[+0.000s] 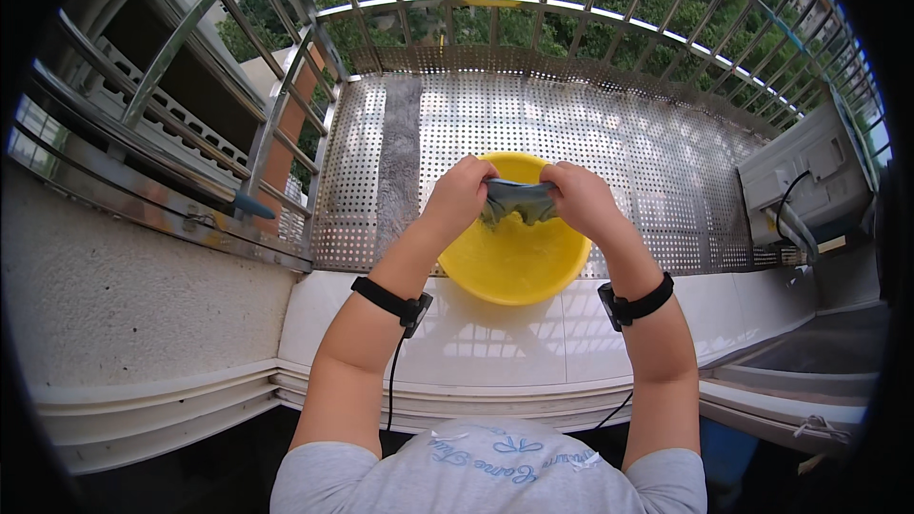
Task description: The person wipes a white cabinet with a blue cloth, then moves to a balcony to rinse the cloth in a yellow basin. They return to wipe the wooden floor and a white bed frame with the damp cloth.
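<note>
Between my two hands a blue-grey cloth (520, 198) is stretched by its upper edge, with its lower part hanging in folds. My left hand (463, 189) pinches the cloth's left corner, and my right hand (580, 193) grips the right one. Beneath it stands a round yellow plastic basin (515, 264), partly on the perforated metal floor and partly over the white tiled sill. Its inside looks wet, though I cannot tell how much water it holds. Both forearms carry black straps with small devices.
Steel bars (493, 7) enclose the perforated metal platform (571, 128) ahead. A grey fuzzy strip (400, 150) lies across it at left. An air-conditioner outdoor unit (807, 171) stands at right. A white tiled ledge (493, 353) and window track (457, 403) lie nearest me.
</note>
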`<act>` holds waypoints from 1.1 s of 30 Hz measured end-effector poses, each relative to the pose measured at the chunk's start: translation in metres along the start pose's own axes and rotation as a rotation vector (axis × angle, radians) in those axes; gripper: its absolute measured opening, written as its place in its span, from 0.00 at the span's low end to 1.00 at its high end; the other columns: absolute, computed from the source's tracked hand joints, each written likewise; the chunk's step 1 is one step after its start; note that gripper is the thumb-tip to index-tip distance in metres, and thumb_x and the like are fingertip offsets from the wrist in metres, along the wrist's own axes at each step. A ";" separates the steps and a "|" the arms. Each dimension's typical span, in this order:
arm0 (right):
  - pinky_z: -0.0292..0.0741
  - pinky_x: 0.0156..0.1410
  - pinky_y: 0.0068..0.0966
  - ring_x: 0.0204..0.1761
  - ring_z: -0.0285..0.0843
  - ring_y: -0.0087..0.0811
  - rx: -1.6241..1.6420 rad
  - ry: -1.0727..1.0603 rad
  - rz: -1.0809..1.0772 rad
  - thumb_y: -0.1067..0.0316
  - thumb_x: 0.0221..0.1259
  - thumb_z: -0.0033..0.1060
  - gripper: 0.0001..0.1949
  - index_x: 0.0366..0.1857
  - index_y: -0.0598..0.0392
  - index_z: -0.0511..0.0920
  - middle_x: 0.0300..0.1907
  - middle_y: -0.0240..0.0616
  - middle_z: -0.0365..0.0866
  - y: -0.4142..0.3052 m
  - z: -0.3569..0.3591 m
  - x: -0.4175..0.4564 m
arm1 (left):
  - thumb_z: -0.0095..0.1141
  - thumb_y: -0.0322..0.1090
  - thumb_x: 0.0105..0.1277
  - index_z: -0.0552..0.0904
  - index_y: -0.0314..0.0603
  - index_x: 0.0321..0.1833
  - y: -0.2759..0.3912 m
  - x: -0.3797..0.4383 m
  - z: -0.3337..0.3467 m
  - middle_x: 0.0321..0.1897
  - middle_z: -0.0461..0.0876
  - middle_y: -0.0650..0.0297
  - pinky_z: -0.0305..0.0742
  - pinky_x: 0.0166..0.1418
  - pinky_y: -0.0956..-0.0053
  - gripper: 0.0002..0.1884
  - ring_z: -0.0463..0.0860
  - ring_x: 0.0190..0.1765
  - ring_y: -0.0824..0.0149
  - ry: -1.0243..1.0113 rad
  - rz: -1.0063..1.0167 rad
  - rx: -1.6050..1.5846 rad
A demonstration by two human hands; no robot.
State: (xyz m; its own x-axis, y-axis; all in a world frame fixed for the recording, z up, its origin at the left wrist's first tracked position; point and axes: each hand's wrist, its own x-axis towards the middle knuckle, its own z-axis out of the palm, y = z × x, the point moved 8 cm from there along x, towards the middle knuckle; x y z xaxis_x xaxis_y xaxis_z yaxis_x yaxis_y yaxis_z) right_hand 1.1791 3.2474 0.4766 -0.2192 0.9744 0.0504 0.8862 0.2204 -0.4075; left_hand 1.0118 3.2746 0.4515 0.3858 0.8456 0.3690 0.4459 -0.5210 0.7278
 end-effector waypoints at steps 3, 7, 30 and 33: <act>0.77 0.53 0.38 0.49 0.79 0.45 -0.051 -0.289 0.050 0.77 0.55 0.54 0.16 0.45 0.45 0.82 0.46 0.41 0.78 0.051 0.112 -0.005 | 0.56 0.26 0.57 0.84 0.41 0.41 -0.064 -0.028 0.095 0.38 0.83 0.54 0.77 0.47 0.62 0.09 0.82 0.43 0.52 -0.441 -0.146 0.173; 0.72 0.63 0.36 0.57 0.76 0.45 0.008 -0.584 0.086 0.66 0.51 0.66 0.24 0.56 0.41 0.78 0.55 0.43 0.75 0.077 0.203 -0.039 | 0.60 0.30 0.55 0.87 0.51 0.44 -0.107 -0.087 0.166 0.40 0.86 0.56 0.78 0.47 0.62 0.13 0.84 0.45 0.54 -0.851 -0.218 0.394; 0.73 0.60 0.24 0.52 0.75 0.27 1.154 0.074 0.239 0.83 0.46 0.54 0.40 0.70 0.45 0.61 0.51 0.39 0.72 0.037 0.004 -0.067 | 0.61 0.22 0.55 0.74 0.40 0.52 0.008 -0.008 0.063 0.40 0.78 0.66 0.73 0.50 0.78 0.21 0.78 0.43 0.73 -0.315 -0.467 -0.798; 0.73 0.61 0.32 0.55 0.75 0.26 1.179 -0.249 0.407 0.57 0.63 0.65 0.30 0.68 0.45 0.64 0.58 0.31 0.72 0.040 0.084 -0.075 | 0.59 0.21 0.51 0.72 0.38 0.54 0.029 -0.008 0.071 0.45 0.76 0.66 0.73 0.54 0.77 0.25 0.77 0.49 0.71 -0.420 -0.398 -0.882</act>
State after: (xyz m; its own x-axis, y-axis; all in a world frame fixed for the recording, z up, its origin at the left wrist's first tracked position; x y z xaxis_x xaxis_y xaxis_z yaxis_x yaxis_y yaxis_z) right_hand 1.1973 3.1790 0.3802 -0.2020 0.8990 -0.3887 0.0361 -0.3897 -0.9202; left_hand 1.0792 3.2439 0.4285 0.6646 0.7410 -0.0962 -0.0786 0.1973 0.9772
